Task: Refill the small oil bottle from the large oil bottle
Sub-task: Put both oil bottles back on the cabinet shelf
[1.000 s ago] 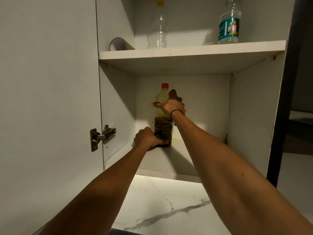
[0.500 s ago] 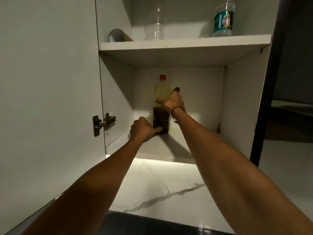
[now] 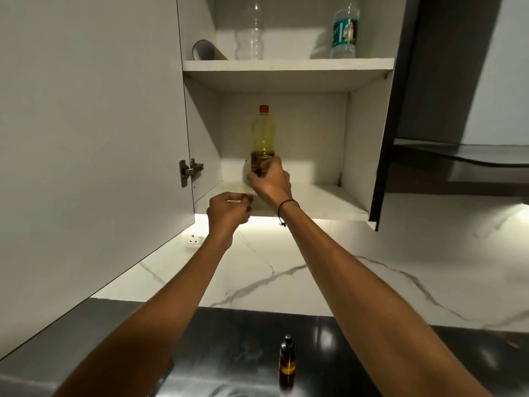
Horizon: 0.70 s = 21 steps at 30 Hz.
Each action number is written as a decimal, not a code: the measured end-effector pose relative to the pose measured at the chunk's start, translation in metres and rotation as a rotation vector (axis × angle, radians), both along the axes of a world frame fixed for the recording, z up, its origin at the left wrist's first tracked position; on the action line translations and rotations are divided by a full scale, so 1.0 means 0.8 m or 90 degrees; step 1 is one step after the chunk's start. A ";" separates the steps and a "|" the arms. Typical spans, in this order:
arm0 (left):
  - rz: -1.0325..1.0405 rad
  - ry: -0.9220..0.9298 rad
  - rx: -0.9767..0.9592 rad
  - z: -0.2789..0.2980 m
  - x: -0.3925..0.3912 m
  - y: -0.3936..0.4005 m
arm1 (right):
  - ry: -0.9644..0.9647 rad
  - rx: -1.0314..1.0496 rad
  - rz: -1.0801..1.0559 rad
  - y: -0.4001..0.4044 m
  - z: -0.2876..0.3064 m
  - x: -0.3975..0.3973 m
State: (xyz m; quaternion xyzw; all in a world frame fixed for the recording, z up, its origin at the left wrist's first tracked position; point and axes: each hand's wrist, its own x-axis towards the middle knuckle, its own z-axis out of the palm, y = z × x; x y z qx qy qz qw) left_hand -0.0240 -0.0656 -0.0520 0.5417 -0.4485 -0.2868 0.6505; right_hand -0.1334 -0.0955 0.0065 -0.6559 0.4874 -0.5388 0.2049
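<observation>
The large oil bottle [image 3: 263, 133], clear with yellow oil, a dark label and a red cap, stands upright on the lower shelf [image 3: 323, 196] of the open wall cabinet. My right hand [image 3: 270, 184] is wrapped around its lower part. My left hand [image 3: 227, 213] hovers at the shelf's front edge, left of and below the bottle, fingers curled with nothing in them. The small oil bottle [image 3: 287, 362], dark amber with a black cap, stands upright on the dark countertop [image 3: 243, 353] between my forearms.
The cabinet door [image 3: 86, 138] stands open on the left. On the upper shelf are a clear bottle [image 3: 253, 38], a teal-labelled bottle [image 3: 345, 32] and a rolled sheet [image 3: 204, 50]. A wall socket [image 3: 194, 240] sits on the marble backsplash. A dark hood [image 3: 458, 156] juts out on the right.
My left hand has let go of the bottle's base and pulled back to the shelf edge. My right hand slid down from the bottle's shoulder to its lower part. The view tilted down, showing the small bottle.
</observation>
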 end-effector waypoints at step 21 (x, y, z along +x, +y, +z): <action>-0.123 0.029 0.183 -0.254 -0.031 0.081 | 0.052 0.154 -0.103 0.085 -0.270 -0.056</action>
